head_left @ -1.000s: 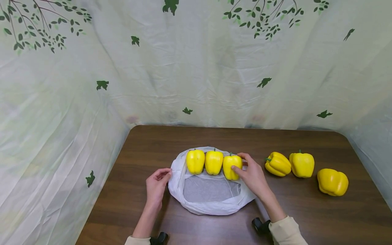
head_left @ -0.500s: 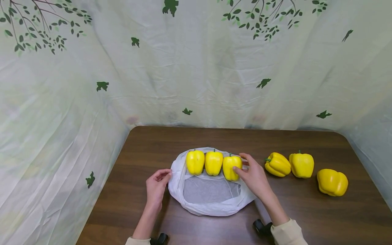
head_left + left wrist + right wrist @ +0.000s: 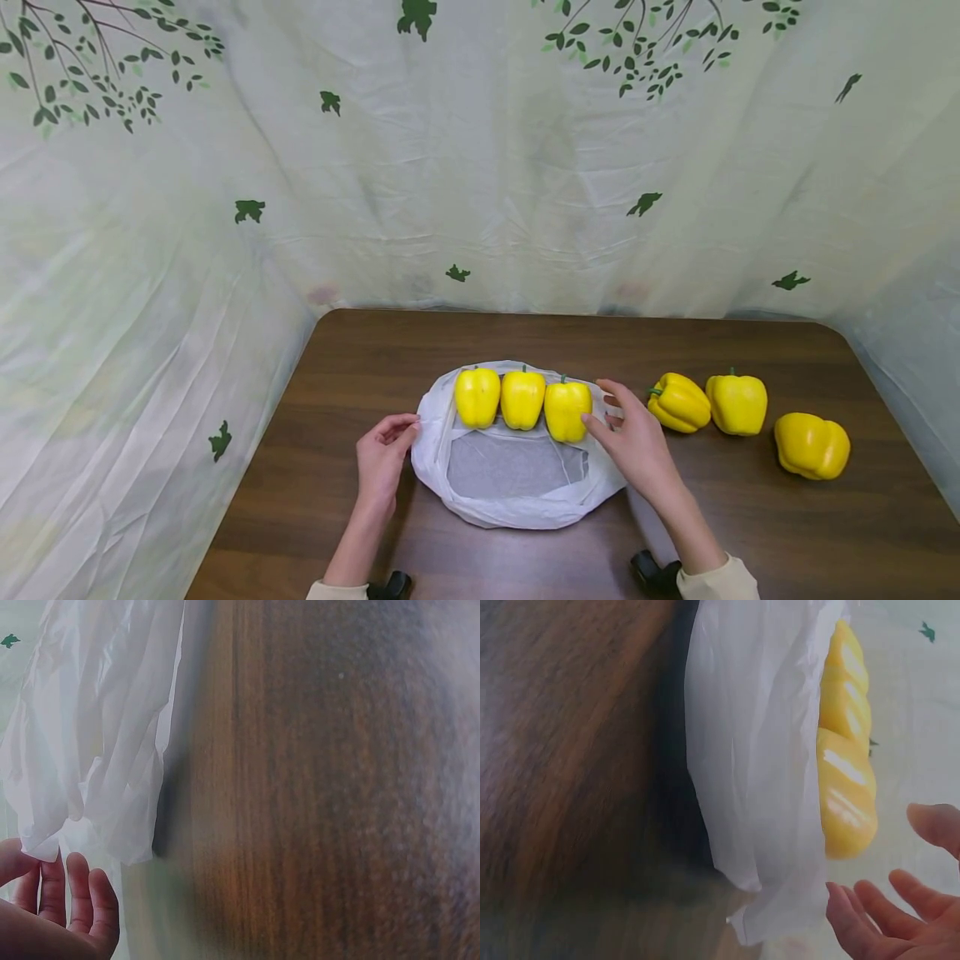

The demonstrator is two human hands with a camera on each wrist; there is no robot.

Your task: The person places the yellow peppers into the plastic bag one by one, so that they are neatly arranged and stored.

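Observation:
A white plastic bag (image 3: 517, 510) lies with its mouth spread wide on the table. Three yellow bell peppers stand in a row along its far side: a left pepper (image 3: 477, 398), a middle pepper (image 3: 522, 400) and a right pepper (image 3: 567, 412). My left hand (image 3: 385, 462) pinches the bag's left rim between thumb and forefinger, as the left wrist view also shows at the bag's corner (image 3: 45, 840). Just right of the right pepper, my right hand (image 3: 637, 442) is spread with thumb and fingers apart, holding nothing. In the right wrist view a gap shows between its fingers and the pepper (image 3: 846, 795).
Right of the bag, a tilted bell pepper (image 3: 679, 402), an upright one (image 3: 737, 404) and one on its side (image 3: 813, 447) rest on the brown wooden table (image 3: 360, 350). A pale leaf-patterned curtain (image 3: 510, 183) hangs behind the table.
My right hand has loosened from the right pepper and drawn back to the right. The pepper stays in the bag, and my left hand has kept its place on the rim.

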